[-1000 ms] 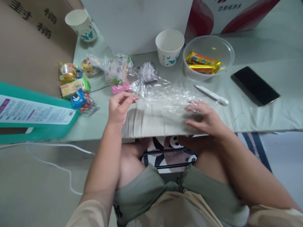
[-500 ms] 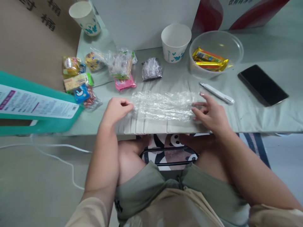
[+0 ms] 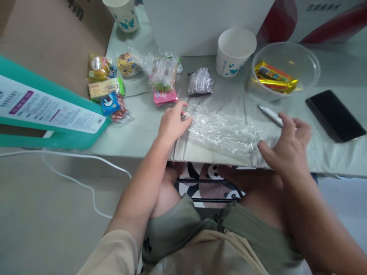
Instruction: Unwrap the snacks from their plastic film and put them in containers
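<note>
A crinkled piece of clear plastic film (image 3: 226, 131) lies on the cloth-covered table before me, slanting down to the right. My left hand (image 3: 173, 124) is at its left end, thumb and fingers closed on the edge. My right hand (image 3: 289, 147), slightly blurred, is just past the film's right end, thumb and fingers spread with nothing between them. It hovers over the white utility knife (image 3: 271, 114) and hides part of it; I cannot tell whether the fingers touch the knife.
Wrapped snacks (image 3: 107, 89) lie left by a teal box (image 3: 57, 114). Near the middle are a pink packet (image 3: 164, 95) and a dark wrapped snack (image 3: 200, 82). A paper cup (image 3: 233, 61) and a clear tub (image 3: 311, 74) with gold-wrapped bars stand behind. A phone (image 3: 335, 116) lies right.
My right hand has left the film's right end and moved right, over the knife. My left hand has shifted right and away from me; the film now slants. The view has turned left.
</note>
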`<state>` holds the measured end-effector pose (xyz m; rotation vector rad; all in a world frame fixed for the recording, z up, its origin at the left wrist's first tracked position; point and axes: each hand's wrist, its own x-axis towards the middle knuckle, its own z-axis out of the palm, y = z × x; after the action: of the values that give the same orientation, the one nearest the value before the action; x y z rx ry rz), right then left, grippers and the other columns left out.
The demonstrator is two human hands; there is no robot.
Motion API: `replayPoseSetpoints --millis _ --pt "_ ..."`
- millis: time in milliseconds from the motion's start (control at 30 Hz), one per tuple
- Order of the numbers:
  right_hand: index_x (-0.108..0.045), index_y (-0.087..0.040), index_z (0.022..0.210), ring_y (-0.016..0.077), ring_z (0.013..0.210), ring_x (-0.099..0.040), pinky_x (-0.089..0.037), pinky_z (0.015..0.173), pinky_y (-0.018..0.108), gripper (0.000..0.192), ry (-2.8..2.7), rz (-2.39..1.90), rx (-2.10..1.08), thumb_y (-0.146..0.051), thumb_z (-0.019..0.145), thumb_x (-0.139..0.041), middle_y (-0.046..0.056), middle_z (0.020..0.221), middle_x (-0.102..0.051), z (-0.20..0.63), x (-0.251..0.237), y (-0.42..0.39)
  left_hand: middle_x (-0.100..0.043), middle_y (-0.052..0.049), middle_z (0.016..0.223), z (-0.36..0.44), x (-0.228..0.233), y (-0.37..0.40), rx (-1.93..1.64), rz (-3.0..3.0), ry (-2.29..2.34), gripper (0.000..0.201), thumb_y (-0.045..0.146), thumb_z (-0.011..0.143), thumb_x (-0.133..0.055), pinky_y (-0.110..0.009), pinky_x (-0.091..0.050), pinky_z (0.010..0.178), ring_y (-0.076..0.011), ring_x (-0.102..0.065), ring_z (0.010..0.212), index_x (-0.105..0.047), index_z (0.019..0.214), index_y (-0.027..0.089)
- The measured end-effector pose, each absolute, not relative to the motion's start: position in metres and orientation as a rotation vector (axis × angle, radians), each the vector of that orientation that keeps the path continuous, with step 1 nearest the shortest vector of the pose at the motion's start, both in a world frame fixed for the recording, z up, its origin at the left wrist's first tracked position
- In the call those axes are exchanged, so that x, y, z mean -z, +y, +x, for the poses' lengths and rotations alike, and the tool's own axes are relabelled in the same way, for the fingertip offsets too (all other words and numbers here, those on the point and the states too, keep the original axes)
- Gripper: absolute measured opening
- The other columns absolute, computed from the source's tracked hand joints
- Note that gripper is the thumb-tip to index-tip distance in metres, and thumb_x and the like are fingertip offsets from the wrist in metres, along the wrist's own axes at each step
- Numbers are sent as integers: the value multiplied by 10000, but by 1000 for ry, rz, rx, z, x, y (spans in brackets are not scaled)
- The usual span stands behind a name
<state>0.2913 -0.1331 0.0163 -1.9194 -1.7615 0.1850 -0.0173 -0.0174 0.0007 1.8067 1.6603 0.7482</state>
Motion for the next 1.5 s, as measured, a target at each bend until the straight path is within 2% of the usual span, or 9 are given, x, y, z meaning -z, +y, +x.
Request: replayPoseSetpoints --millis 167,333,467,533,633,867,1133,1367,1500 --pt "-572 -276 1410 404 1264 -614 -456 1130 636 606 -1875 -1705 -499 -443 851 -734 154 1316 -663 284 -37 -92 -602 31 749 -17 -1 -14 -858 1750 1437 438 -22 669 -636 -307 -464 772 -157 -565 714 -656 1023 235" --pt "-559 -199 1455 423 1367 -572 -478 1138 605 937 -2041 -1558 -896 -535 643 -887 179 1489 -600 242 -31 -23 -518 60 777 -18 -9 -13 -931 1542 1136 455 -22 679 -576 -239 -526 716 -110 -634 744 -596 1045 247" --pt "-717 -227 1188 316 980 -737 -596 913 485 667 -2139 -1480 -1256 -454 596 -925 95 1062 -789 223 -37 5 -588 44 832 -23 -18 -15 -996 1383 1078 451 18 681 -657 -250 -568 664 -117 -665 720 -591 1059 256" --pt "-743 -245 890 209 702 -694 -588 707 376 331 -2193 -1347 -1466 -456 673 -880 23 778 -755 223 -47 6 -626 27 865 -28 -24 -15 -1037 1291 1112 460 56 682 -717 -274 -587 694 -147 -714 774 -595 1075 260" --pt "-652 -239 677 145 563 -621 -524 554 301 319 -2065 -1233 -1713 -503 748 -817 -11 627 -678 228 -59 -10 -692 -19 1012 -36 -27 -11 -1122 1117 1069 485 221 711 -801 -322 -612 806 -218 -759 997 -576 1137 275" --pt "-532 -258 786 156 580 -667 -509 541 287 294 -1034 -1349 -1555 -441 724 -754 -26 633 -682 222 -27 -71 -762 -196 1146 -9 -19 -22 -782 881 853 718 847 798 -538 -442 -641 864 -351 -722 1191 -669 1030 181" --pt "-511 -275 938 184 616 -705 -525 531 295 321 -849 -1439 -1509 -329 658 -658 -25 741 -714 229 -5 -73 -713 -13 642 26 -14 -33 -565 1182 1113 87 267 917 -680 -219 -454 452 -124 -656 503 -692 911 180" --pt "-557 -239 1045 179 654 -716 -535 534 274 543 -806 -1365 -1698 -554 679 -806 35 824 -764 228 -13 -72 -651 36 544 22 -11 -26 -688 1259 1086 151 281 891 -680 -231 -429 418 -116 -579 409 -714 1018 206" --pt "-590 -219 1049 153 652 -684 -505 536 261 419 -934 -1491 -1531 -488 774 -757 33 826 -731 231 -8 -70 -627 42 510 17 -9 -25 -664 1253 1088 238 300 858 -712 -238 -432 427 -116 -548 393 -737 1078 210"
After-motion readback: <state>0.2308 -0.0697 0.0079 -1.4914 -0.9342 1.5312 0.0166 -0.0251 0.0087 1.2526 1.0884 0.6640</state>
